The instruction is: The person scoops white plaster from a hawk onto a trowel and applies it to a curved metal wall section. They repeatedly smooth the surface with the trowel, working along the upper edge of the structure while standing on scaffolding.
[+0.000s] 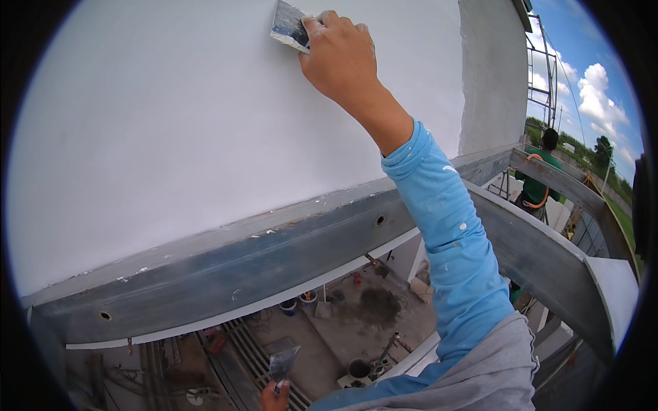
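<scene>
My right hand (343,55), raised at the end of a paint-flecked blue sleeve, is closed on a putty knife (286,29). Its wide blade lies against the white wall (205,103), with white paste along one edge. At the bottom of the view, my left hand (275,397) grips a second putty knife (284,361), its blade pointing up and away from the wall. Only part of the left hand shows, and that blade looks smeared.
A steel beam (240,257) runs below the wall, with white crumbs on its ledge. Another beam (541,253) juts out at right. Far below lie a floor (281,329), buckets (308,297) and metal tubes. A person in green (538,175) stands beyond, near scaffolding (541,75).
</scene>
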`<state>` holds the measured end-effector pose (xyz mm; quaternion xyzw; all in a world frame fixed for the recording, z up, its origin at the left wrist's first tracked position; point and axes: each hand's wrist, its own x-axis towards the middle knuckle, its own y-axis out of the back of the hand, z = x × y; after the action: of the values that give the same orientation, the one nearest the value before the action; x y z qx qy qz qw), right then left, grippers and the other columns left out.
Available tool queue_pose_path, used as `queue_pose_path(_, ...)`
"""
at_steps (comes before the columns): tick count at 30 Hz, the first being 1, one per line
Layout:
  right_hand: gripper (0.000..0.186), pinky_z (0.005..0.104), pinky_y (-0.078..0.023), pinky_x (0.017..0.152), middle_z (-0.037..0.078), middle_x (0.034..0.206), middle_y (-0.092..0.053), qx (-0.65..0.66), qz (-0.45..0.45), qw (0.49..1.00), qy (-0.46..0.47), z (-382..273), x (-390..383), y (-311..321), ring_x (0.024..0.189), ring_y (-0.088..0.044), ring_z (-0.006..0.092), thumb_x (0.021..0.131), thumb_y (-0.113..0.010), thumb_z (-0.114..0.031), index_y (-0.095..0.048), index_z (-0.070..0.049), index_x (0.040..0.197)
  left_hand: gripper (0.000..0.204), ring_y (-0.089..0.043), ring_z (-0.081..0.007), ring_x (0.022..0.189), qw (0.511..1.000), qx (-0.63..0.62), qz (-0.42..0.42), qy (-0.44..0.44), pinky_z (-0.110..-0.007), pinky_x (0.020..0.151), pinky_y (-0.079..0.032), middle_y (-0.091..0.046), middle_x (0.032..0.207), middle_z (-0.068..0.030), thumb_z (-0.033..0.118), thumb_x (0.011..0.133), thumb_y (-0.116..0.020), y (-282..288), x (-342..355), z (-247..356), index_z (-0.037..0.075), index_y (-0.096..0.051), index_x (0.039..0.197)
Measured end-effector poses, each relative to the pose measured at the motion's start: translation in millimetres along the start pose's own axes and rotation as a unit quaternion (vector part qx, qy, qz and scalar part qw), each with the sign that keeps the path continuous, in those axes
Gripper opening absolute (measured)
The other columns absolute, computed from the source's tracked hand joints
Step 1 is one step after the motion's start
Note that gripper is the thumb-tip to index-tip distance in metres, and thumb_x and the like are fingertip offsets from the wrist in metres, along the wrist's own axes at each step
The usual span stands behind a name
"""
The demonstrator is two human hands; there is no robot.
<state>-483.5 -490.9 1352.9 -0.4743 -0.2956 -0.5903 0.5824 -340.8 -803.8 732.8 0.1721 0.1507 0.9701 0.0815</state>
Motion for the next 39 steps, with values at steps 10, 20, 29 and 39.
queue_pose_path(10,0.046,0.0430,-0.052,0.082,0.028,0.099,-0.068,0.026,-0.081,0.920,-0.382,343.6,-37.1,-21.6,0.094,-0.067,0.0391,0.087,-0.058,-0.036,-0.069,0.007,0.097,0.037,-0.050,-0.0110,0.061,0.989,-0.043,-0.005,0.141,-0.032,0.053,-0.040,-0.050,0.062,-0.0011,0.040,0.095,-0.059,-27.0,20.8,35.1,0.003,-0.060,0.093)
queue_pose_path(20,0.046,0.0420,-0.051,0.065,0.021,0.089,-0.068,0.007,-0.162,0.904,-0.396,486.6,-35.7,-88.6,0.075,-0.066,0.0339,0.083,-0.060,-0.034,-0.067,0.009,0.097,0.041,-0.047,-0.0176,0.066,0.988,-0.009,0.073,0.134,-0.037,0.058,-0.040,-0.054,0.071,-0.0073,0.043,0.093,-0.062,-65.2,38.5,53.9,0.001,-0.060,0.095)
queue_pose_path(29,0.051,0.0434,-0.051,0.071,0.021,0.096,-0.068,0.047,-0.162,0.895,-0.413,513.4,-38.7,-131.8,0.086,-0.066,0.0353,0.085,-0.057,-0.038,-0.067,0.008,0.104,0.047,-0.048,-0.0206,0.062,0.986,0.053,0.067,0.146,-0.041,0.058,-0.040,-0.051,0.065,-0.0145,0.051,0.092,-0.058,-95.2,29.7,56.1,0.004,-0.056,0.082)
queue_pose_path(39,0.067,0.0459,-0.048,0.092,0.023,0.115,-0.067,0.005,-0.128,0.922,-0.364,365.1,14.6,-106.1,0.107,-0.063,0.0410,0.087,-0.054,-0.056,-0.066,0.003,0.115,0.046,-0.048,-0.0162,0.056,0.988,0.028,0.084,0.125,-0.038,0.051,-0.037,-0.052,0.059,-0.0056,0.051,0.091,-0.060,-73.1,26.1,45.6,0.006,-0.058,0.086)
